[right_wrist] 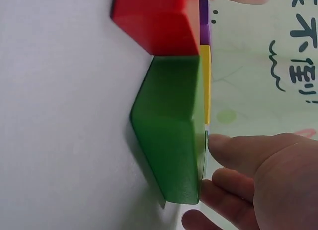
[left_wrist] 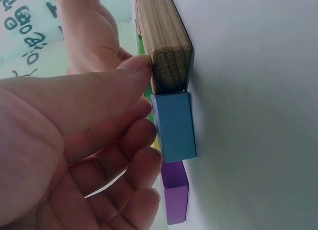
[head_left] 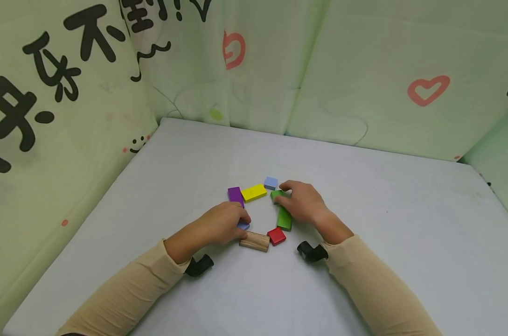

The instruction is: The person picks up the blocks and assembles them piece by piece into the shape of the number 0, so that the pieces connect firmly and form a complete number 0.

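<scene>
A ring of small blocks lies on the white table. My left hand (head_left: 224,223) is over its left side, thumb tip at the end of the wooden block (head_left: 254,241) and fingertips along the top edge of a blue block (left_wrist: 176,125). The purple block (head_left: 235,196) sits just beyond those fingers. My right hand (head_left: 304,201) pinches the far green block (head_left: 275,194) between thumb and fingers; that block is partly hidden. Closer to me are another green block (head_left: 284,218) and a red block (head_left: 276,235), which follow it round the ring.
A yellow block (head_left: 254,192) and a light blue block (head_left: 271,182) form the ring's far side. Black wrist devices (head_left: 200,266) hang under both sleeves. Pale green printed cloth (head_left: 354,70) walls the table (head_left: 384,196) at the back and sides.
</scene>
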Demonstrator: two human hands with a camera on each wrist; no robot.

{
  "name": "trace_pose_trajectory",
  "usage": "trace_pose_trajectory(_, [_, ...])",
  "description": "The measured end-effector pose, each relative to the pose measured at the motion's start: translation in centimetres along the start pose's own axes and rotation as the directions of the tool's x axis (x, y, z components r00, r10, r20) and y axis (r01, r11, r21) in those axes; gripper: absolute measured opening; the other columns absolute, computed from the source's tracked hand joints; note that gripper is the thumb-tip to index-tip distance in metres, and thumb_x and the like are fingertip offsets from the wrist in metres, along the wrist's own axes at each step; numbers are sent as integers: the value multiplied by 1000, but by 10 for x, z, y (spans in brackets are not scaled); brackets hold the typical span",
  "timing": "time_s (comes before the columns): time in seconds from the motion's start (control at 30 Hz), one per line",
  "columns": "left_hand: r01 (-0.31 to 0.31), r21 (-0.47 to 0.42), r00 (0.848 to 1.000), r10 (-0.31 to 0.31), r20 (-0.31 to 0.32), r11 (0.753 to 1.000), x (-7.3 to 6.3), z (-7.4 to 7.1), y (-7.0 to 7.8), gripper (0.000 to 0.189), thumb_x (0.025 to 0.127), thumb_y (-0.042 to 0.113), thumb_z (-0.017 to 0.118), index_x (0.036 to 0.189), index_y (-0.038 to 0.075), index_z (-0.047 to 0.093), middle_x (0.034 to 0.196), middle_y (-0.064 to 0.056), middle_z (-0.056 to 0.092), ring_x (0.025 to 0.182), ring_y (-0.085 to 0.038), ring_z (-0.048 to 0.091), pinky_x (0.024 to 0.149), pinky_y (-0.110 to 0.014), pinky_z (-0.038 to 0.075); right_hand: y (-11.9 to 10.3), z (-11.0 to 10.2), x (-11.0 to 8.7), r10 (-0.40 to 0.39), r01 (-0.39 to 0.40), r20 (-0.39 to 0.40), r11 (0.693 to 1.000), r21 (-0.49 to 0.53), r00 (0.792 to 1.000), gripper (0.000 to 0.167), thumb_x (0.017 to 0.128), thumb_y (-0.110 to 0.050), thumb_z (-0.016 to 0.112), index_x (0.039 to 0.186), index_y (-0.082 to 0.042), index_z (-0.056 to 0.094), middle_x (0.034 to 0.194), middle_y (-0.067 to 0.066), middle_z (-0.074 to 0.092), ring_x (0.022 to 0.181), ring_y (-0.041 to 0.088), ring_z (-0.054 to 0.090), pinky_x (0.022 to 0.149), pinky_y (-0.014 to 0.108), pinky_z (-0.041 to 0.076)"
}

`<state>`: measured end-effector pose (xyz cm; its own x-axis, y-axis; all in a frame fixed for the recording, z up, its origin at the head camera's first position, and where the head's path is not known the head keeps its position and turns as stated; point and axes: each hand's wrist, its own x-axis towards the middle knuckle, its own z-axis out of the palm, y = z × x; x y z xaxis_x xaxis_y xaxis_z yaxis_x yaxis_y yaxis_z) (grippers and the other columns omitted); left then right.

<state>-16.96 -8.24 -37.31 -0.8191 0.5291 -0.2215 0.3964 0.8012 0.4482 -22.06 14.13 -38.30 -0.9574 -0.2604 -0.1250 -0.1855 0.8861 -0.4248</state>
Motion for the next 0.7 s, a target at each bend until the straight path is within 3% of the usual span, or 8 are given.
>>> trace_pose_trajectory(0.3, [9, -5, 1000, -9, 3, 1000, -1, 0, 1, 32, 88, 17, 79, 118, 6, 73, 108, -3, 64, 100, -19, 59, 96, -35, 49, -1, -1, 2, -28, 28, -27, 999, 15, 999, 44, 98, -26, 64, 135, -1, 60, 133, 17, 61, 120, 35, 55, 102, 49, 44])
trace_pose_trajectory(0.53, [19, -16, 1000, -19, 0, 1000, 0, 1, 0, 32, 89, 17, 79, 118, 6, 73, 109, -3, 64, 100, -19, 58, 96, -35, 49, 5, 1, 3, -15, 14, -43, 1000, -4, 999, 37, 99, -19, 61, 130, 1, 62, 127, 17, 64, 103, 32, 57, 91, 45, 49])
trace_pose_trajectory(0.7, [21, -17, 1000, -21, 2, 1000, 0, 1, -1, 32, 89, 17, 79, 118, 7, 73, 109, -3, 64, 100, -19, 58, 97, -34, 49, 6, 1, 5, -21, 21, -39, 1000, -2, 999, 38, 99, -19, 60, 132, 0, 61, 130, 17, 63, 106, 32, 57, 95, 47, 48])
